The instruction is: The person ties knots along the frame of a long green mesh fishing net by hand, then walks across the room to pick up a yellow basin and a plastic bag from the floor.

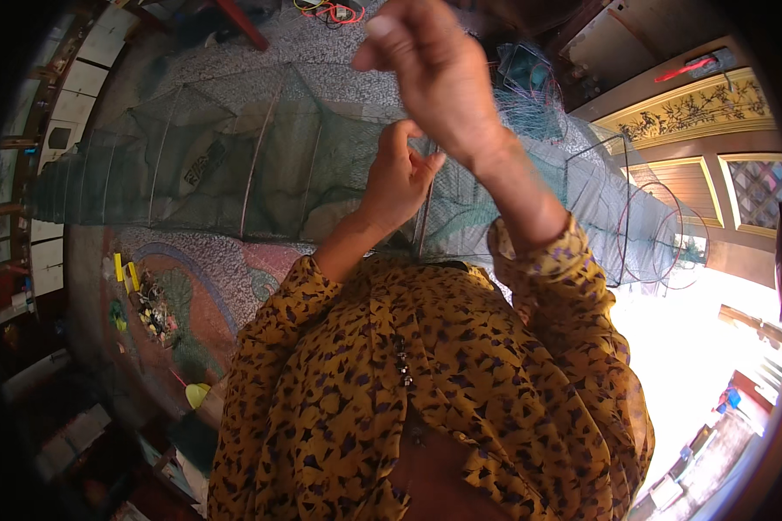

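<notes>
A long green mesh net trap (287,165), held out in sections by thin frames, stretches from left to right in front of me. At its middle, the thumb and fingers of my left hand (389,184) pinch together on the netting beside an upright frame rod (424,213). Above and to the right, my right hand (447,91) is raised over the trap with its fingers curled together. Whatever those fingers may hold is too small to make out. The right forearm crosses in front of part of the mesh.
A tangle of green netting and strands (530,91) lies beyond my right hand. Orange cord (343,12) rests on the far floor near a red post (241,24). At left are small yellow pieces (119,267) and a yellow-green object (197,396). Patterned panels (704,113) stand at right.
</notes>
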Tool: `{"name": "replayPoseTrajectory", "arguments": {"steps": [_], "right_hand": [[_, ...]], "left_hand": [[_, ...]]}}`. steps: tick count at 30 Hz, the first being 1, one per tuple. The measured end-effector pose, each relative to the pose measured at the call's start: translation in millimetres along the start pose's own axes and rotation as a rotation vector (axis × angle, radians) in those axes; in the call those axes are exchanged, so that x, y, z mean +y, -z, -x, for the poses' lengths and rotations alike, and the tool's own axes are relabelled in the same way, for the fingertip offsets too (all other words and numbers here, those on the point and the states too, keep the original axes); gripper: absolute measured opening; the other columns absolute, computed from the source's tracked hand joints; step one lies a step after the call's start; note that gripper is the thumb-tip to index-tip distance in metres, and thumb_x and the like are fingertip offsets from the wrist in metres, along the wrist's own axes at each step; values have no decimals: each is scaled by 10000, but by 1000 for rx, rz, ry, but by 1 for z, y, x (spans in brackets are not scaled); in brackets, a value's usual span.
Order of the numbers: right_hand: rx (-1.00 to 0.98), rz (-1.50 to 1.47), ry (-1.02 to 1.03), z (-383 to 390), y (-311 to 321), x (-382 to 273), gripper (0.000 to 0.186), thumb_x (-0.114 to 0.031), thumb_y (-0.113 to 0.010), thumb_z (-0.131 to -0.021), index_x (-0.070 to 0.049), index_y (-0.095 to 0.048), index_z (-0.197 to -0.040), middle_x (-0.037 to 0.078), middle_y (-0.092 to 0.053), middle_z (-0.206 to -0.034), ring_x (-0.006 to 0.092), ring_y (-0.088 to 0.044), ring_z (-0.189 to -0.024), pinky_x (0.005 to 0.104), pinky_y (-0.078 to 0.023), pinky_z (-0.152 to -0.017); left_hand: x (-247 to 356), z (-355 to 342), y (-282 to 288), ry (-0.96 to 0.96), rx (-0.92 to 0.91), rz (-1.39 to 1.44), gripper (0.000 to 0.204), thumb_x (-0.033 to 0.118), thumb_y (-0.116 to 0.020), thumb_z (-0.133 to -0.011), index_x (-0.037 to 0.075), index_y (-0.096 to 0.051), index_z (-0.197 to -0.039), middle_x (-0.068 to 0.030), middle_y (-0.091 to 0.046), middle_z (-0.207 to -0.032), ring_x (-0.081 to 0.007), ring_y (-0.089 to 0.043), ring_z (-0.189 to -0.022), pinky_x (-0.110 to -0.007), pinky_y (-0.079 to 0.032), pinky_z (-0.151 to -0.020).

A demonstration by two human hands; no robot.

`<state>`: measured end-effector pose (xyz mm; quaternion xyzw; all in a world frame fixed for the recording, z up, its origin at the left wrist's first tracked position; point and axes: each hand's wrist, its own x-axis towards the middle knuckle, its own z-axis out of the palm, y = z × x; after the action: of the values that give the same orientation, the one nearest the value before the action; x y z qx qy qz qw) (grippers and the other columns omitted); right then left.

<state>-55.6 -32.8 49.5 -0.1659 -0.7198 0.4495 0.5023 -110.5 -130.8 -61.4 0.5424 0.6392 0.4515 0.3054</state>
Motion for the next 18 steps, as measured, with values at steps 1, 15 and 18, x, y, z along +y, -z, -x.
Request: {"name": "replayPoseTrajectory", "arguments": {"steps": [1,15,18], "right_hand": [[32,-198,-98,-6,17,-25,114,-162,-510,-918,-48,-513,-918,67,-606,-635,149,-601,-559,275,-476,-500],[27,168,-168,37,84,-46,89,-152,-530,-900,-71,-547,-866,44,-585,-763,146,-589,-751,277,-479,-648],[-290,835,-102,57,93,-16,26,-116,-573,-836,-94,-585,-839,60,-583,-805,211,-587,-791,332,-488,-682]], "left_hand": [[6,0,-7,-43,37,38,439,93,-589,-829,58,-399,-1223,-120,-428,-1023,-173,-480,-673,-315,-459,-657],[21,-3,25,-234,-114,125,102,56,-508,-891,40,-591,-949,-60,-528,-1014,-126,-547,-810,-243,-455,-704],[28,2,38,-237,-198,20,113,54,-474,-911,9,-572,-944,-63,-584,-930,-134,-573,-796,-246,-462,-689]]}}
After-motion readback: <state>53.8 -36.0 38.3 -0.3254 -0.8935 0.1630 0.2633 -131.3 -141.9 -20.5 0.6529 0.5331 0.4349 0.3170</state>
